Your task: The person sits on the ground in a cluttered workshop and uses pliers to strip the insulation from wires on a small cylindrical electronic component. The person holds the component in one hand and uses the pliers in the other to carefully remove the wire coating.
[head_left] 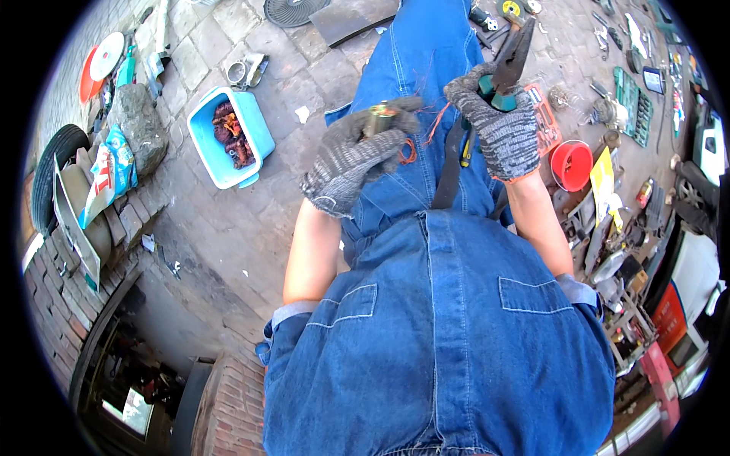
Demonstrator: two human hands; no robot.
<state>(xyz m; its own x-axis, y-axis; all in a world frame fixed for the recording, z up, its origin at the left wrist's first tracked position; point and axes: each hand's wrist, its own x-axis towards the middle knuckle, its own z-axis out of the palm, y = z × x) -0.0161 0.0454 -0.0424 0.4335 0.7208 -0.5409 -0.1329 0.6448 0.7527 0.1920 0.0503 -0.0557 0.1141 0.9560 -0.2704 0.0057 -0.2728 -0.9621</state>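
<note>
My left hand (350, 159), in a grey knitted glove, is closed round a small metal cylinder (379, 118) with a brassy, greenish side. A loop of orange wire (409, 152) hangs out by its fingers. My right hand (508, 140), gloved alike, is wrapped round pliers (515, 57) with dark green grips, their jaws pointing up and away. Thin reddish wire strands (435, 125) stretch across the gap between both hands; whether the right fingertips pinch them I cannot tell. Below, on my blue denim overalls (395, 194), lie a dark strap (447, 171) and a yellow-and-black handled tool (466, 150).
A light blue basin (266, 137) with reddish-brown coiled pieces stands on the paving at left. To the right are a red bucket (570, 166), a green socket-set case (631, 106), and scattered tools and parts. A tyre (55, 175) leans at far left near a large stone (138, 129).
</note>
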